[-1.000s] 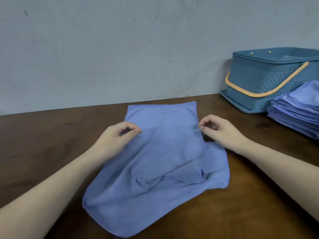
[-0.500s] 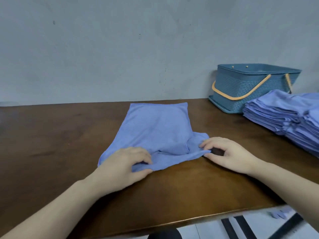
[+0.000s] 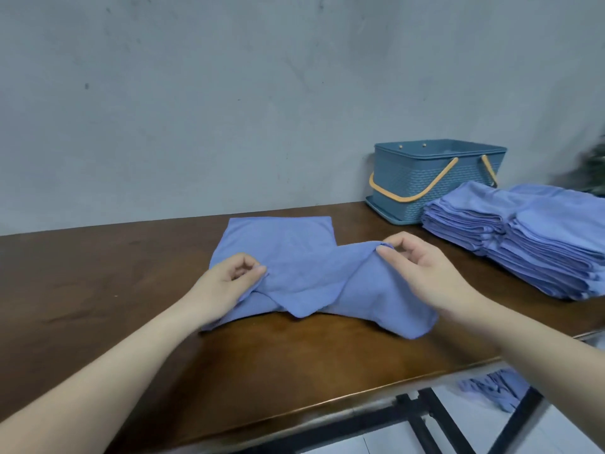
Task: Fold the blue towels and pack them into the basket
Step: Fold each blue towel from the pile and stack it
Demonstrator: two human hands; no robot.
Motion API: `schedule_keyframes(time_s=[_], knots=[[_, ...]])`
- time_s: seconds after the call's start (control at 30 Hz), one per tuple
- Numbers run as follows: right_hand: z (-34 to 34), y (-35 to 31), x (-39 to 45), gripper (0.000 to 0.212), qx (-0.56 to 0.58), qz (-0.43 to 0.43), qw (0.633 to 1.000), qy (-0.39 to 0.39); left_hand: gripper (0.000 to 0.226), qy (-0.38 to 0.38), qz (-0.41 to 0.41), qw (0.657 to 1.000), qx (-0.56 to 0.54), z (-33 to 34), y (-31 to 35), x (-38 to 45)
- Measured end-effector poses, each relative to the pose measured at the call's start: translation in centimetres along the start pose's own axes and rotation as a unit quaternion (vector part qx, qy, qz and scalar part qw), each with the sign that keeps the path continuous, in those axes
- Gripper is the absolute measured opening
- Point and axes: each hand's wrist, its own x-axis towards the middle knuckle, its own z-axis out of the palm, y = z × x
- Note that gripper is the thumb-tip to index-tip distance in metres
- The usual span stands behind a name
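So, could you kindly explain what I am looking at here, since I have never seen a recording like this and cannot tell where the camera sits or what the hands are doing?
There is no machine here: a person works with bare hands, and the single camera sits on their head, looking forward and down. The left hand and the right hand each pinch an edge of one blue towel lying partly folded on a brown wooden table. To the right lies a stack of blue towels. Behind it, against the wall, stands a blue basket with orange handles; its inside is not visible. More blue cloth lies on the floor beneath the table's right end.
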Motion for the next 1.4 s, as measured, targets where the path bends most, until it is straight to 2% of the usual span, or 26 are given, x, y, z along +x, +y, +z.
schedule_keyframes(time_s=[0.17, 0.27, 0.33, 0.43, 0.53, 0.6, 0.7, 0.83, 0.9, 0.93, 1.03, 1.1, 1.17, 1.27, 1.4], knots=[[-0.6, 0.3, -0.7, 0.017, -0.063, 0.118, 0.991, 0.016, 0.012, 0.032, 0.021, 0.998, 0.053, 2.4, 0.6, 0.6], [-0.9, 1.0, -1.4, 0.018, -0.106, 0.164, 0.981, 0.004, 0.010, 0.063, 0.189, 0.962, 0.187, 4.4, 0.5, -0.1], [-0.9, 1.1, -2.1, 0.019, -0.088, 0.169, 0.982, 0.006, 0.025, 0.050, 0.279, 0.930, 0.232, 5.9, 1.3, -1.2], [-0.7, 0.6, -2.7, 0.017, -0.032, 0.153, 0.988, -0.014, 0.062, -0.012, 0.318, 0.905, 0.283, 7.7, 2.5, -2.5], [-0.4, -0.5, -3.0, 0.011, -0.026, 0.114, 0.992, -0.054, 0.069, -0.034, 0.279, 0.921, 0.269, 8.6, 2.1, -2.4], [-0.1, -1.2, -3.4, 0.010, -0.033, 0.090, 0.993, -0.073, 0.054, -0.041, 0.260, 0.931, 0.253, 8.3, 1.7, -2.1], [0.0, -2.2, -3.9, 0.011, -0.104, 0.073, 0.987, -0.096, 0.020, -0.067, 0.258, 0.941, 0.208, 7.0, 1.6, -2.6], [-0.7, -2.6, -4.8, 0.035, -0.217, 0.079, 0.955, -0.183, 0.001, -0.113, 0.175, 0.975, 0.079, 4.7, 2.4, -4.0], [-1.0, -2.3, -5.2, 0.041, -0.273, 0.090, 0.929, -0.233, 0.005, -0.124, 0.149, 0.979, 0.066, 3.6, 2.3, -4.8], [-1.0, -2.0, -5.4, 0.037, -0.292, 0.091, 0.918, -0.252, 0.003, -0.133, 0.134, 0.980, 0.069, 3.2, 2.3, -5.1], [-0.8, -1.3, -5.8, 0.023, -0.325, 0.078, 0.899, -0.282, 0.017, -0.150, 0.112, 0.980, 0.071, 2.5, 2.4, -6.4], [-0.8, -1.3, -5.9, 0.020, -0.303, 0.074, 0.907, -0.282, 0.019, -0.128, 0.115, 0.983, 0.065, 2.3, 2.7, -7.2], [-0.9, -1.6, -5.9, 0.014, -0.252, 0.072, 0.930, -0.256, 0.015, -0.076, 0.094, 0.992, 0.046, 2.0, 3.0, -7.8], [-1.1, -2.2, -5.7, 0.015, -0.146, 0.081, 0.963, -0.209, 0.034, -0.006, 0.080, 0.997, 0.009, 0.9, 3.4, -8.2], [-1.1, -2.6, -5.6, 0.007, -0.029, 0.107, 0.980, -0.164, 0.035, 0.049, 0.008, 0.990, -0.131, -0.3, 4.4, -8.9]])
